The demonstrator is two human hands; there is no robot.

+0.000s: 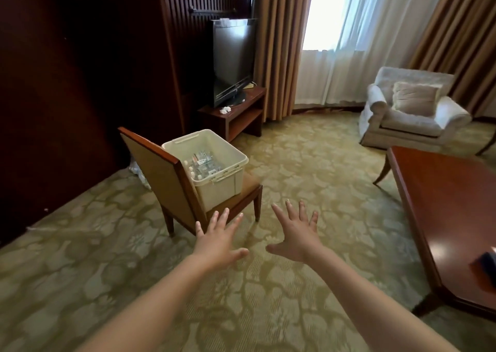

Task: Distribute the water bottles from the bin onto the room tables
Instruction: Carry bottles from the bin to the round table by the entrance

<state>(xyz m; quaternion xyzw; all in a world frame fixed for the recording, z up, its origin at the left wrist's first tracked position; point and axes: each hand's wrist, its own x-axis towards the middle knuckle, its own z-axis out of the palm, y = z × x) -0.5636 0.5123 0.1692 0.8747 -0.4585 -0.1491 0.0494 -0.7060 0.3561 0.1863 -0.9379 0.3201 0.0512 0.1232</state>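
Inside bin (pixel 228 188): water bottles (pixel 202 165), labels unreadable.

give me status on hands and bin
Left hand, right hand open, empty. Bottles in bin on chair. Path clear.

We hold both arms out over the carpet (pixel 295 169), palms down, fingers (pixel 288 209) spread, nothing in either. Just past the left hand (pixel 218 241) stands a chair (pixel 161 174) with a white bin (pixel 214 172) on its seat; bottles (pixel 204 165) lie inside the bin. The left fingertips overlap the seat's front edge in our view; contact cannot be told. The right hand (pixel 295 237) hangs beside the left, apart from it. Well right of our fingers is a bench (pixel 451 206), a dark object (pixel 487 260) on its near end. Far beyond are a TV (pixel 233 59) and an armchair (pixel 413 110).
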